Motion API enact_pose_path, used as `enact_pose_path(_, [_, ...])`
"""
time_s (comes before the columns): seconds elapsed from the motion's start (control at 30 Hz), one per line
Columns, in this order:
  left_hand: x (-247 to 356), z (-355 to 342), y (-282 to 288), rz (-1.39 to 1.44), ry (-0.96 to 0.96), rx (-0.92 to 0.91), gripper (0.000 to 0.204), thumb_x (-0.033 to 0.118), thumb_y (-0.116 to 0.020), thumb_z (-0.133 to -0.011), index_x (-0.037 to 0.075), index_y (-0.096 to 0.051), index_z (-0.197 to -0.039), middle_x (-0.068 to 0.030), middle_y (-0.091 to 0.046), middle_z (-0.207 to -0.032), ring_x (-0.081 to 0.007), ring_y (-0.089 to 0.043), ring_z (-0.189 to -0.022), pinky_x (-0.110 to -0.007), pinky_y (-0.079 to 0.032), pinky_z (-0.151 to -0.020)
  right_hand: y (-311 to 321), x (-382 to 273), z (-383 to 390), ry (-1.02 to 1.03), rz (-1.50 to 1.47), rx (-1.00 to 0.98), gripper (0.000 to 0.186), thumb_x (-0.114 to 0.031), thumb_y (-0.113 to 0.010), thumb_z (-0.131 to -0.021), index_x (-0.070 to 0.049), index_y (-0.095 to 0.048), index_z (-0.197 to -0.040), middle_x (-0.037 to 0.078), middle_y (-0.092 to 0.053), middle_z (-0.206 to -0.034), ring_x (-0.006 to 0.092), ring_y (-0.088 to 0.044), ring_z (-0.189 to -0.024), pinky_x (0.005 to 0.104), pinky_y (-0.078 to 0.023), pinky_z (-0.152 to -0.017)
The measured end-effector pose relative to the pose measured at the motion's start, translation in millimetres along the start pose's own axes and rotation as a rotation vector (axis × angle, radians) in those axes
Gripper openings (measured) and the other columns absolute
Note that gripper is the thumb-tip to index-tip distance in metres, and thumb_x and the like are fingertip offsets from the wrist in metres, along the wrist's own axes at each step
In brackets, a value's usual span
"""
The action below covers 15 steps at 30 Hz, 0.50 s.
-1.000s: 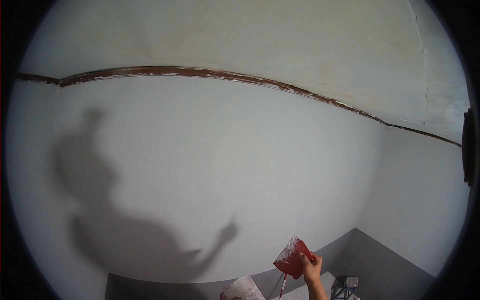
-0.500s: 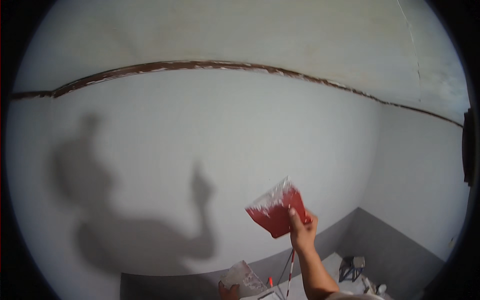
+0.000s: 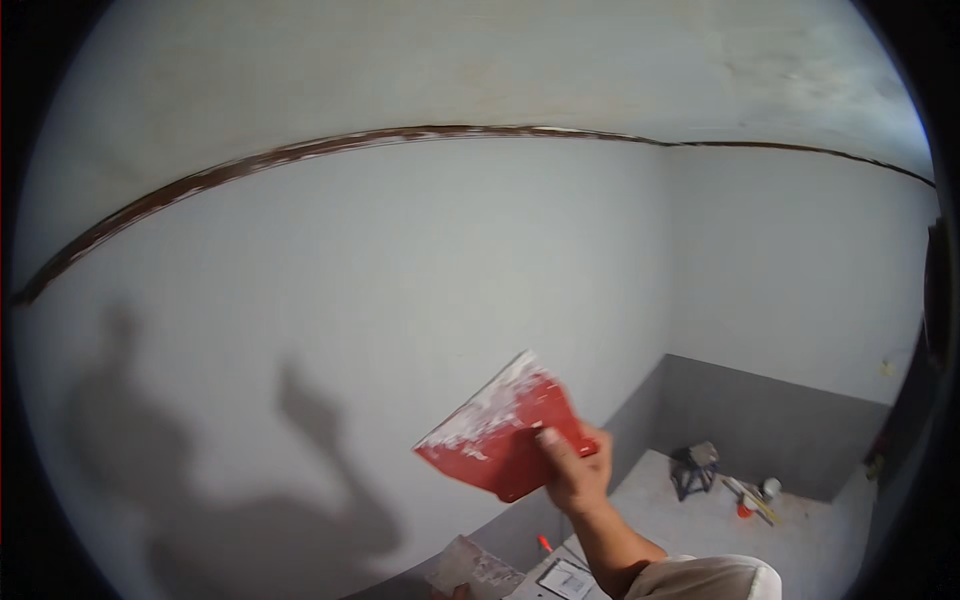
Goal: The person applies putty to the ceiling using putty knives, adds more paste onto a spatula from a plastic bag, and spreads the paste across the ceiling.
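Observation:
My right hand (image 3: pixel 578 475) grips a wide red putty knife (image 3: pixel 500 435), its thumb pressed on the red face. White putty is smeared along the blade's upper edge, which points up and left. The knife is held up in front of the pale wall (image 3: pixel 420 260), and I cannot tell that it touches it. At the lower edge a bit of my left hand (image 3: pixel 460 592) shows against a flat, pale, putty-smeared plate (image 3: pixel 480 568). Most of that hand is out of the picture.
A brown, chipped strip (image 3: pixel 300 150) runs along the wall's top under the ceiling. Below are a grey wall band (image 3: pixel 760 420), a small dark stool (image 3: pixel 697 470), scattered tools with a red-orange item (image 3: pixel 745 508), and a framed white sheet (image 3: pixel 567 578). My shadow falls on the left wall.
The view has swung right, bringing in more of the corner and floor. The putty knife has shifted left and slightly down in the picture. The plate has sunk toward the lower edge.

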<state>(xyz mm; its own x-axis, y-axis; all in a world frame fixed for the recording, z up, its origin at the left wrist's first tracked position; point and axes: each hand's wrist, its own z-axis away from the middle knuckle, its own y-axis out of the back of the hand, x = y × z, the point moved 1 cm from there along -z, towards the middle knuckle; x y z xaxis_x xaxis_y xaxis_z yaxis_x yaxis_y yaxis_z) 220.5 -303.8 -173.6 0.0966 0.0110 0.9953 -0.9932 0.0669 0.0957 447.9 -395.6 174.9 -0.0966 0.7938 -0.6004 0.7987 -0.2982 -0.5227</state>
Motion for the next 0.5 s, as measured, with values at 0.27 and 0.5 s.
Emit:
enact_pose_path(0.27, [27,-62,-6,-0.157,-0.262,-0.005,0.037,0.026,-0.05,-0.109,-0.001,-0.055,-0.134,-0.0189,-0.061,-0.125,-0.034,-0.061,-0.107,-0.048,-0.052,-0.097,46,36,-5,0.029,0.672,-0.103,0.024,-0.011,-0.066,-0.1,0.004,-0.072,-0.119,0.01,-0.076,-0.093,0.0111,-0.065,-0.079,0.027,-0.052,-0.073])
enact_pose_path(0.5, [43,-92,-42,-0.308,-0.561,0.02,0.035,0.026,-0.05,-0.109,-0.002,-0.057,-0.13,-0.0194,-0.063,-0.121,-0.0352,-0.063,-0.103,-0.05,-0.052,-0.095,131,42,2,0.112,0.903,-0.108,0.025,-0.009,-0.066,-0.096,0.004,-0.072,-0.116,0.019,-0.075,-0.095,0.0209,-0.072,-0.082,0.0347,-0.056,-0.077])
